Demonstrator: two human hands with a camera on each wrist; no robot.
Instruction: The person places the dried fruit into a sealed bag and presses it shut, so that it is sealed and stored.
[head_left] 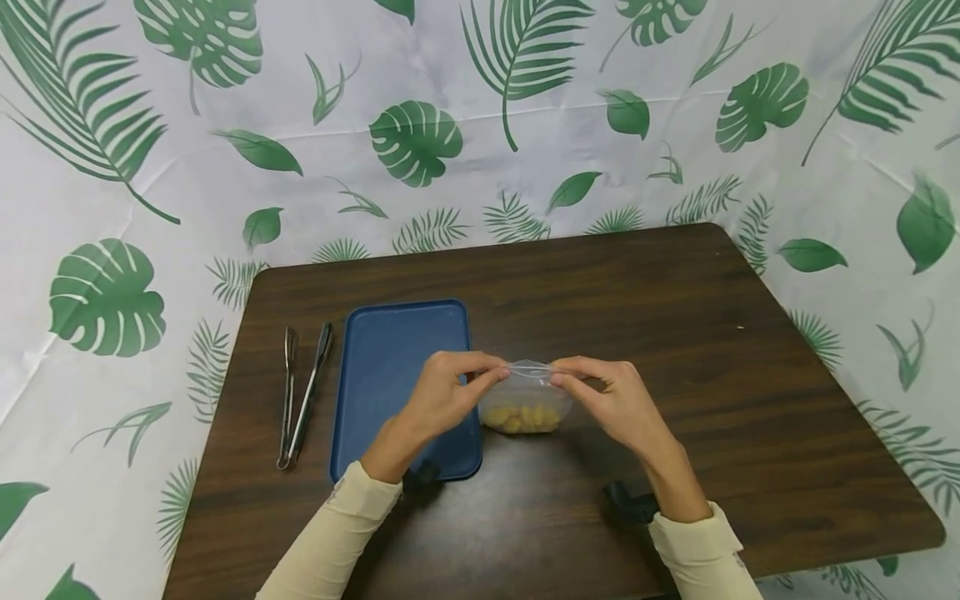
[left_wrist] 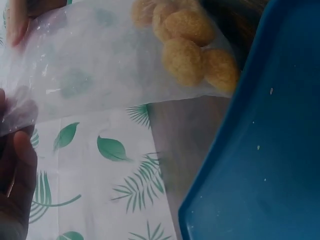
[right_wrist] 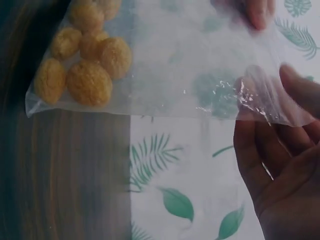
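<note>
A clear zip-top plastic bag [head_left: 531, 385] hangs upright by its top edge between both hands, just right of the blue tray. My left hand [head_left: 444, 390] pinches the left end of the opening between thumb and fingers. At the right end, my right hand [head_left: 617, 402] pinches the same edge. Several round, golden-brown puffs [right_wrist: 90, 82] lie gathered in the bottom of the bag; they look like small bite-size food pieces. In the left wrist view, the bag [left_wrist: 100, 60] stretches from the fingers toward the tray's rim.
A blue rectangular tray [head_left: 401, 358] lies left of the bag, with a few tiny crumbs on it in the left wrist view. Metal tongs [head_left: 303, 400] with dark handles rest beyond its left side. The dark wooden table [head_left: 720, 350] meets a leaf-print cloth [head_left: 420, 142] behind.
</note>
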